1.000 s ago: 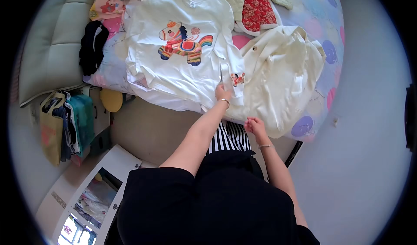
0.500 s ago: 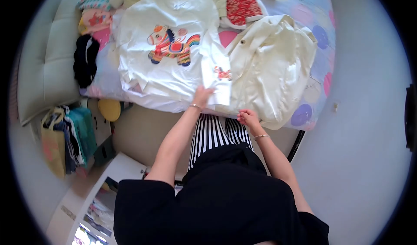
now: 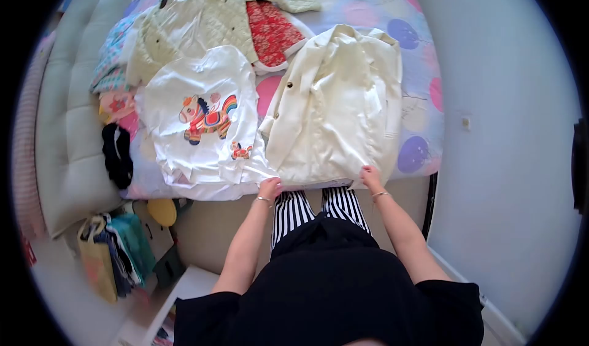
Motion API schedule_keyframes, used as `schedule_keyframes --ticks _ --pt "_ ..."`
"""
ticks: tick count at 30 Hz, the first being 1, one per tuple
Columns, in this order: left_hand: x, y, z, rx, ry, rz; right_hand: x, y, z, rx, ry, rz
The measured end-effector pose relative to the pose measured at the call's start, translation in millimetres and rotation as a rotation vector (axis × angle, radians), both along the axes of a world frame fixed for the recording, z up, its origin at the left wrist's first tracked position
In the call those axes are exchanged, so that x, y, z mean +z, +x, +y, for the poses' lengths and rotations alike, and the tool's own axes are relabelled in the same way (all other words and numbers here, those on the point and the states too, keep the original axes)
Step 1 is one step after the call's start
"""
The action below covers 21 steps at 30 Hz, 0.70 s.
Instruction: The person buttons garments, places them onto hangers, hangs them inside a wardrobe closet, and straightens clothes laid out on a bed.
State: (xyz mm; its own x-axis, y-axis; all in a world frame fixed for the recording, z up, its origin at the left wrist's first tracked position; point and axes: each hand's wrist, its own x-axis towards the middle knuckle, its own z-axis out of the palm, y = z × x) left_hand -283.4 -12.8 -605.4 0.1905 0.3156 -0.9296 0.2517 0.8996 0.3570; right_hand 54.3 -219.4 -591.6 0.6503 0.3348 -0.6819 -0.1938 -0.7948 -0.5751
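Note:
A white long-sleeved shirt (image 3: pixel 172 119) with a colourful horse print lies spread at the bed's near edge. My left hand (image 3: pixel 270 188) is closed on its sleeve end, beside the small horse print. To the right lies a cream blazer (image 3: pixel 325 119), face up, with dark buttons on its left side. My right hand (image 3: pixel 370 177) pinches the blazer's bottom hem, where creases run up from the fingers. The two garments touch near my left hand.
Behind the shirt lies a quilted pale green jacket (image 3: pixel 227 14) next to a red floral garment (image 3: pixel 273 36). A black item (image 3: pixel 116 155) sits by the padded headboard (image 3: pixel 73 131). Bags (image 3: pixel 98 257) stand at lower left; a wall (image 3: pixel 503 131) is on the right.
My left hand has gone from lying on the sleeve to gripping its end. My right hand now grips the blazer hem, which lies flatter and wider. The view has shifted.

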Motion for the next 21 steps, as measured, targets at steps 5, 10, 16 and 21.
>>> schedule_keyframes --ticks 5,10,16,21 --pt "-4 66 -60 0.127 -0.151 0.263 -18 112 -59 -0.068 -0.071 -0.151" --pt "-38 128 -102 0.360 -0.118 0.306 -45 190 -84 0.144 -0.207 -0.288" --pt "-36 160 -108 0.627 -0.087 0.203 -80 214 -73 0.192 -0.328 -0.238" --pt "-49 149 -92 0.800 -0.147 0.368 -53 186 -45 -0.052 0.077 0.395"
